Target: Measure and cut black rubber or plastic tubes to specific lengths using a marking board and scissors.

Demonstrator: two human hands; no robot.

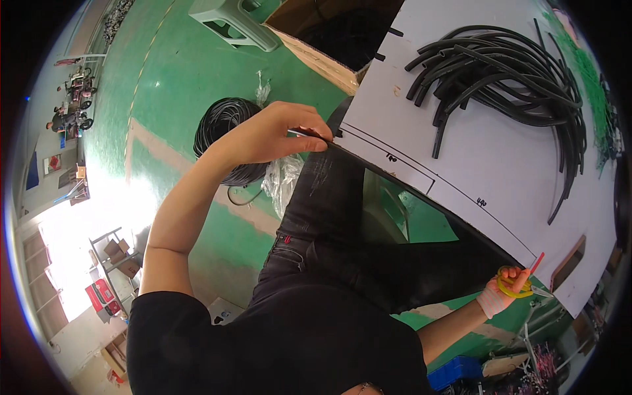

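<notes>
At the table's near left corner, my left hand (289, 135) is closed, thumb against fingers, on a thin black tube (301, 133). A dark line follows the table edge between my hands; whether it is the tube or the edge itself I cannot tell. Yellow-handled scissors (515, 288) are in my right hand (503, 293), fingers curled through the loops, blades pointing right. Beside those fingertips a thin red piece (538, 262) sticks up. Cut black tubes (500, 85) lie heaped on the white tabletop (395, 118), which carries drawn measuring lines.
A coil of black tubing (227, 122) and clear plastic wrap (283, 181) lie on the green floor to the left. An open cardboard box (316, 59) stands beyond the table corner, near a pale stool (234, 23). Green strands (586, 85) line the far right.
</notes>
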